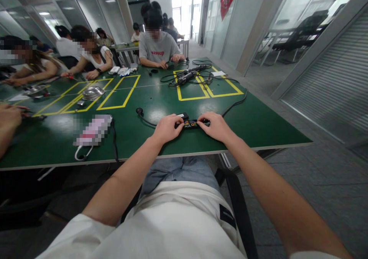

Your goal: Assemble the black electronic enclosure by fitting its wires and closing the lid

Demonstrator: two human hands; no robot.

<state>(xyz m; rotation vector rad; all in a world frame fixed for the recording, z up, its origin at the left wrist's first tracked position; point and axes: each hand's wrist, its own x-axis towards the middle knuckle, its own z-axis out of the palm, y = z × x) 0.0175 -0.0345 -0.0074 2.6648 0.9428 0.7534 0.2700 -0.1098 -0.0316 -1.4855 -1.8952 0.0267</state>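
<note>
Low over the near edge of the green table, both my hands meet at a small black casing (pixel 190 124) with yellow, orange and blue parts showing on its upper face. My left hand (pixel 169 128) is closed, thumb and fingertips on the casing's left end. On the right end, my right hand (pixel 215 125) pinches with curled fingers. Just behind lies a black piece with a white label (pixel 183 115). A black cord with a round plug (pixel 139 111) runs up to my left hand. Another black cable (pixel 234 104) leads away past my right hand.
Yellow tape rectangles mark the green table (pixel 273 130). Black tools with tangled cables (pixel 189 75) lie at the far right, a metal bowl-shaped part (pixel 92 93) at left. A blurred pinkish object (pixel 94 130) lies nearer. Another person's hand (pixel 10 115) is at far left; a person (pixel 156 46) works opposite.
</note>
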